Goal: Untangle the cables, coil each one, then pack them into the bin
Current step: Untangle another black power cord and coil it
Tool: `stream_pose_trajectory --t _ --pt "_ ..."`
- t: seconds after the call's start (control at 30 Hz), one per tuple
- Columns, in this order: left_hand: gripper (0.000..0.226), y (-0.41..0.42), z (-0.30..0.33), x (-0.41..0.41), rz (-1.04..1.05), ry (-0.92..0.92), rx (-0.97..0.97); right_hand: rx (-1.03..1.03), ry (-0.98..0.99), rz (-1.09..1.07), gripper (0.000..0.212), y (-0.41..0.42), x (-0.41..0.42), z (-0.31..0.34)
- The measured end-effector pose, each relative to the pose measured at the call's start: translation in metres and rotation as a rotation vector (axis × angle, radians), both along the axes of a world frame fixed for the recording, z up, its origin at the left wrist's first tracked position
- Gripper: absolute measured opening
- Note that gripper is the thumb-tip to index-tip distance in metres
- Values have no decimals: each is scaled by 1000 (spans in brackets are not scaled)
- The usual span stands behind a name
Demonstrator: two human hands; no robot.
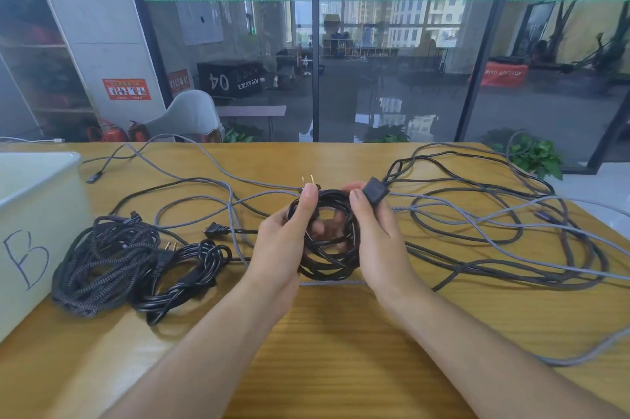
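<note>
Both hands hold a black cable coil above the desk: left grip curled round it, right grip pinching its connector.

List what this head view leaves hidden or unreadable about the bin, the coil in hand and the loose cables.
- Bin: cut off by the left edge; its wall hides the inside, so contents are unknown.
- Black coil: the left hand and right hand cover its sides; whether it is tied is hidden.
- Grey braided cables: one runs off the table's far right corner, its end out of sight.
- Black braided bundle: strands overlap too densely to count the cables.
</note>
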State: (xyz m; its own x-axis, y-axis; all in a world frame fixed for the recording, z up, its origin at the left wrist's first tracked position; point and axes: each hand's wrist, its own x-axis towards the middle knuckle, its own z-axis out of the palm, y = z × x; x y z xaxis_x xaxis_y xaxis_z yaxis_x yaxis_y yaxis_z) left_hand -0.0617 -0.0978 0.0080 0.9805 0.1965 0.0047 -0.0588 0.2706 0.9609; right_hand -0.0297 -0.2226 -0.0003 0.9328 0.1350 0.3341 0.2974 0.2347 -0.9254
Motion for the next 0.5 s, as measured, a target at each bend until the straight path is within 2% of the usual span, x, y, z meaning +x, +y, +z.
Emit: stream_pose_trajectory --t 0.1,0.2,0.27,0.4,0.5 --pt "49 0 3 -2 -9 -19 -67 -45 -3 -13 13 3 1 -3" --pt "52 0 4 -3 -9 -66 -11 -69 25 -38 12 4 3 -6" --pt "49 1 6 -3 15 -99 15 -53 29 -21 20 5 2 -5" --pt "40 -1 10 -8 18 -146 49 -63 -3 5 50 7 -5 -1" --pt "32 -4 12 -9 23 -173 78 -28 -32 21 52 5 -10 4"
